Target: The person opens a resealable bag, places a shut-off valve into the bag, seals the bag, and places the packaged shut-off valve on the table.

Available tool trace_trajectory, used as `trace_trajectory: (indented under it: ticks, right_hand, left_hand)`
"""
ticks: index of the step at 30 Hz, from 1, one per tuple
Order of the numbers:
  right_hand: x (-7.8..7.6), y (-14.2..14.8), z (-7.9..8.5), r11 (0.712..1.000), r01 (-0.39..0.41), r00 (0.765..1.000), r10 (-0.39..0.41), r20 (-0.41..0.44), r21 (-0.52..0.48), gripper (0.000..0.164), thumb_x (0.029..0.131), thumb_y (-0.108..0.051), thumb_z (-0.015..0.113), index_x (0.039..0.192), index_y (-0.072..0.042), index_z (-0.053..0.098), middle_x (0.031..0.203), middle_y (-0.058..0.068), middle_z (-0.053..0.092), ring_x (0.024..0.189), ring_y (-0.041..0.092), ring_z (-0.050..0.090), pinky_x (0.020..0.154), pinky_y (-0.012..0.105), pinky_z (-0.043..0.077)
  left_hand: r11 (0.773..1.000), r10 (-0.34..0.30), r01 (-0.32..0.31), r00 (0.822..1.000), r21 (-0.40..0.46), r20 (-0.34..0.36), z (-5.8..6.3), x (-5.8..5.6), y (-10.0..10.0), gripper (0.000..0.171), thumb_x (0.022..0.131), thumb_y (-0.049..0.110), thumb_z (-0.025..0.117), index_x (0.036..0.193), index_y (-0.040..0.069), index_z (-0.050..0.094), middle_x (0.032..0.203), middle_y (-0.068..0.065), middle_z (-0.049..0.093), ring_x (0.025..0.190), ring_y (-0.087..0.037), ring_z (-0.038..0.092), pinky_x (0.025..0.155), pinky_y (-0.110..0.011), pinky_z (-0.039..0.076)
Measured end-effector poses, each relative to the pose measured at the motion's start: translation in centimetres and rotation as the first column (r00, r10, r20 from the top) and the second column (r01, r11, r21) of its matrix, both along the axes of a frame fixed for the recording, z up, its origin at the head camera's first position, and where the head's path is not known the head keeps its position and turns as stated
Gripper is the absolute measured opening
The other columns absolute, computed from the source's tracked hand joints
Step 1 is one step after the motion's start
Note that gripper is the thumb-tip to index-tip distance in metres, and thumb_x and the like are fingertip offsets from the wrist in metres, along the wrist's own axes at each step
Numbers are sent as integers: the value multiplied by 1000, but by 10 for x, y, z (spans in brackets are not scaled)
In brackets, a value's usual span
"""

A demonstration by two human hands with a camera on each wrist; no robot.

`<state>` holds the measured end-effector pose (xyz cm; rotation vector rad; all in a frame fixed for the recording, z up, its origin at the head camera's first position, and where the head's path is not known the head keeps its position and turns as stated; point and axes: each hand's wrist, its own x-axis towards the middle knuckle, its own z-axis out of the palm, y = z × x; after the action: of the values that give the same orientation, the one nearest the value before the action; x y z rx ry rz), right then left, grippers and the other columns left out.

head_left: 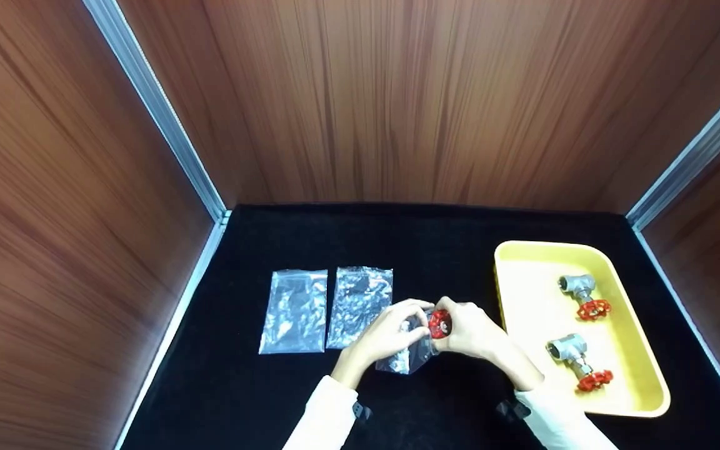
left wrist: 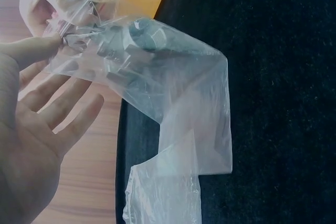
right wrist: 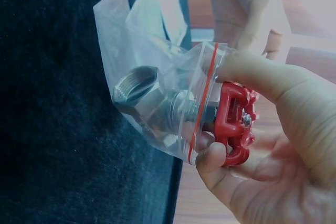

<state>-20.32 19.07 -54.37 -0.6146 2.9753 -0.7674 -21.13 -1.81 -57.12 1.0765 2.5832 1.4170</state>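
Note:
A metal valve (right wrist: 139, 95) with a red handwheel (right wrist: 236, 121) sits with its grey body inside a clear zip bag (right wrist: 184, 103). The wheel sticks out past the bag's red-lined mouth. My right hand (head_left: 469, 330) holds the valve at the wheel, its thumb and a fingertip against the bag's mouth. From the other side, my left hand (head_left: 391, 334) pinches the bag's edge near the opening; its other fingers (left wrist: 79, 116) spread out loosely in the left wrist view. In that view the valve body (left wrist: 147, 35) shows blurred through the plastic.
Two flat clear bags (head_left: 294, 312), (head_left: 360, 306) lie side by side on the black cloth (head_left: 222, 387), left of the hands. To the right stands a yellow tray (head_left: 638, 325) with two similar valves (head_left: 579, 286), (head_left: 569, 347). Wood-patterned panels (head_left: 366, 100) enclose the back and sides.

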Motion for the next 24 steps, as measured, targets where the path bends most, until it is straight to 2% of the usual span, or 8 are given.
trace_trajectory:
  ticks: [4, 13, 20, 24]
  right_hand:
    - [-1, 0, -1, 1000, 10, 1000, -10, -6, -10, 54, 58, -35, 87, 101, -19, 59, 80, -7, 64, 69, 11, 58, 61, 30, 48]
    - [0, -1, -8, 998, -44, 996, 40, -74, -49, 56, 56, -24, 87, 105, -11, 63, 96, 0, 63, 83, 16, 62, 73, 35, 53]
    - [2, 0, -11, 997, -67, 995, 65, -75, -35, 58, 58, -21, 86, 110, -8, 63, 100, 2, 64, 86, 16, 60, 77, 36, 53]
    - [4, -1, -11, 999, -29, 996, 31, -86, 18, 61, 59, -28, 85, 114, -12, 64, 108, 3, 66, 95, 18, 61, 79, 41, 53]
  left_hand:
    - [1000, -12, 12, 1000, 2, -19, 0, 0, 0, 7, 89, 22, 67, 90, 17, 63, 133, -4, 62, 124, -24, 58, 105, -28, 45]
    - [1000, -29, 30, 996, 3, -79, -7, 2, 0, 8, 89, 21, 69, 92, 16, 64, 130, -4, 63, 121, -20, 60, 103, -26, 47]
    - [1000, -20, 20, 997, 4, -75, -11, 2, 0, 7, 90, 23, 68, 91, 17, 64, 130, -4, 62, 122, -16, 58, 103, -27, 46]
    - [1000, -17, 18, 997, 13, -80, -12, 2, 0, 8, 91, 24, 67, 92, 17, 64, 131, -5, 61, 123, -19, 59, 104, -28, 46]
